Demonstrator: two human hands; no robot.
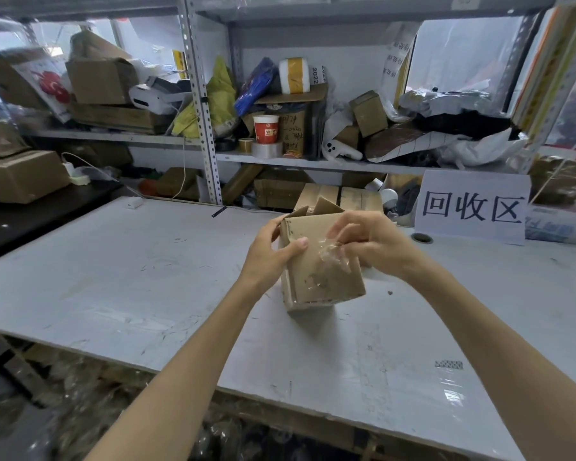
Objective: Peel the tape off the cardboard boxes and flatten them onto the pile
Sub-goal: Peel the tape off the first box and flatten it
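Observation:
A small brown cardboard box [316,281] is held just above the white table [147,277], tilted, with its flaps open at the far end. My left hand [273,251] grips its left side, thumb across the near face. My right hand [369,244] pinches a crumpled strip of clear tape [335,256] that still sticks to the box's near face. More clear tape clings lower on that face.
A white paper sign [473,207] with black characters stands at the table's back right, with a round hole [422,238] beside it. Metal shelves [202,104] behind hold boxes, tape rolls and a red cup [265,129]. Flat cardboard [340,197] lies behind the table.

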